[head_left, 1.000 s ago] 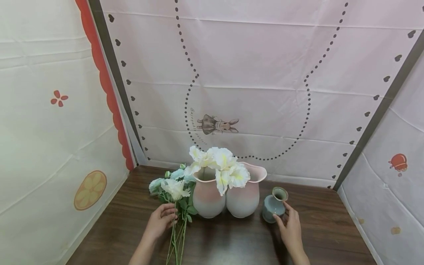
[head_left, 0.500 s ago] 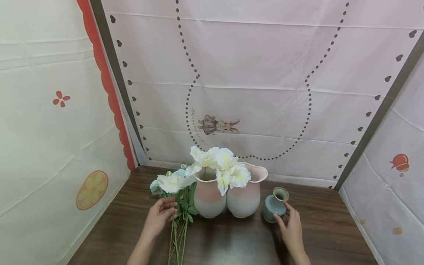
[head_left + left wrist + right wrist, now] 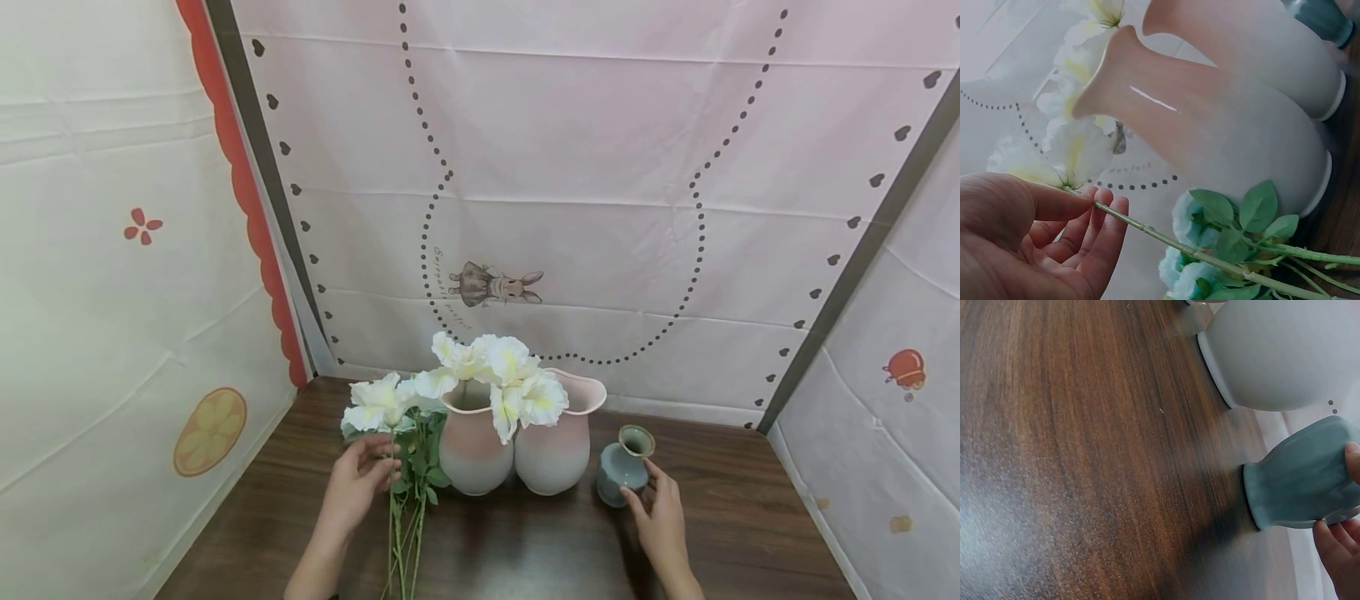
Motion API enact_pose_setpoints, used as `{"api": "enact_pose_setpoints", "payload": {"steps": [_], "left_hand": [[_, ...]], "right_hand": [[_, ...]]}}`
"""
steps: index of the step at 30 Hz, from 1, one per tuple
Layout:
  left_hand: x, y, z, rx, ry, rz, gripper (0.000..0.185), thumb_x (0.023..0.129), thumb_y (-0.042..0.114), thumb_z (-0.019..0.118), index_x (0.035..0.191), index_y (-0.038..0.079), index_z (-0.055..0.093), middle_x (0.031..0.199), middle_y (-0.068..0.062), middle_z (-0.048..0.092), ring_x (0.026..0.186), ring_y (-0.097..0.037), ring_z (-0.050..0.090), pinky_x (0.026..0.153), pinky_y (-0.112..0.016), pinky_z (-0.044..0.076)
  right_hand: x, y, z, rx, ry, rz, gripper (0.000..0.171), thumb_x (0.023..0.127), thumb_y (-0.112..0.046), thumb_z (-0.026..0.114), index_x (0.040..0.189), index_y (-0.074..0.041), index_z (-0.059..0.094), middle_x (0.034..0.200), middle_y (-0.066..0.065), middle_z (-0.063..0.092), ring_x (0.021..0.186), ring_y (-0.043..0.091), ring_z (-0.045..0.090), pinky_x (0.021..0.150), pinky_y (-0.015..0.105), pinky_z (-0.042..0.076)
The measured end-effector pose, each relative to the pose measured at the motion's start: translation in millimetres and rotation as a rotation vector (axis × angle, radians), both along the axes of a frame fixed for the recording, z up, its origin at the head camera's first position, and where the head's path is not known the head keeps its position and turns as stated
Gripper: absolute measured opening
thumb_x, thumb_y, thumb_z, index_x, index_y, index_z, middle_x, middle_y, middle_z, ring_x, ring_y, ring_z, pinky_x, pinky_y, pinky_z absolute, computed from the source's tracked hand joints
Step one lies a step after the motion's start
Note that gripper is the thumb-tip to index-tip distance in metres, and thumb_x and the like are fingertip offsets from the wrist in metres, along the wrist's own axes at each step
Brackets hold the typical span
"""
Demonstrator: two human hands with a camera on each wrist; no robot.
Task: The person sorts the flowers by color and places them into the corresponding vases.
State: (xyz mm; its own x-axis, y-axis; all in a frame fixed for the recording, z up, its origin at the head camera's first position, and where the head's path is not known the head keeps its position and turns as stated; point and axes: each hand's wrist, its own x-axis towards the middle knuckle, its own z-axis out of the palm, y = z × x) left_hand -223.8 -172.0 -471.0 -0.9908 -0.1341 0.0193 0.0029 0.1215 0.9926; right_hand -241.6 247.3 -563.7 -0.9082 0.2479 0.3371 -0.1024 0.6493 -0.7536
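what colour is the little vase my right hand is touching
Blue-green glaze on the little vase, clearest in the right wrist view.

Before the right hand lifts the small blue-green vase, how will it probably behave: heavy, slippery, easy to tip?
The small blue-green vase looks glazed and smooth, so it may be slippery under the right hand. Its body narrows to a thin neck above a small foot, so a sideways push could probably tip it. It appears ceramic, hence likely fragile on the wooden table.

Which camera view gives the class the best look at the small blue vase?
The head view: the small blue vase shows whole, rim included, with the right hand touching it. The right wrist view crops it; the left wrist view catches only a corner.
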Motion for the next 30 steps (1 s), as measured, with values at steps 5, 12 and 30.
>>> {"api": "enact_pose_setpoints", "payload": {"steps": [5,12,30], "left_hand": [[2.7,2,7.1,-0.003,0.072,0.036,0.034,0.097,-0.008,0.054,0.131,-0.006,0.05,0.113,-0.011,0.064,0.086,-0.003,0.066,0.074,-0.019,0.059],[6.3,0,15.0,0.02,0.145,0.109,0.029,0.095,-0.012,0.054,0.124,-0.007,0.051,0.099,0.013,0.065,0.085,-0.002,0.066,0.078,-0.02,0.061],[12.7,-8,25.7,0.164,0.317,0.235,0.028,0.093,-0.013,0.058,0.115,0.005,0.059,0.095,0.011,0.07,0.084,-0.003,0.07,0.075,-0.018,0.06]], "right_hand": [[-0.3,0,0.0,-0.008,-0.003,0.001,0.058,0.091,-0.005,0.07,0.141,0.006,0.043,0.123,0.032,0.049,0.113,0.049,0.06,0.09,0.047,0.057],[-0.6,0,0.2,-0.012,-0.006,0.004,0.058,0.091,-0.005,0.07,0.141,0.007,0.043,0.124,0.032,0.048,0.115,0.05,0.058,0.091,0.047,0.057],[-1.0,1,0.2,-0.015,-0.043,-0.001,0.059,0.092,-0.006,0.07,0.143,0.005,0.041,0.127,0.032,0.047,0.118,0.05,0.057,0.093,0.047,0.055]]}}
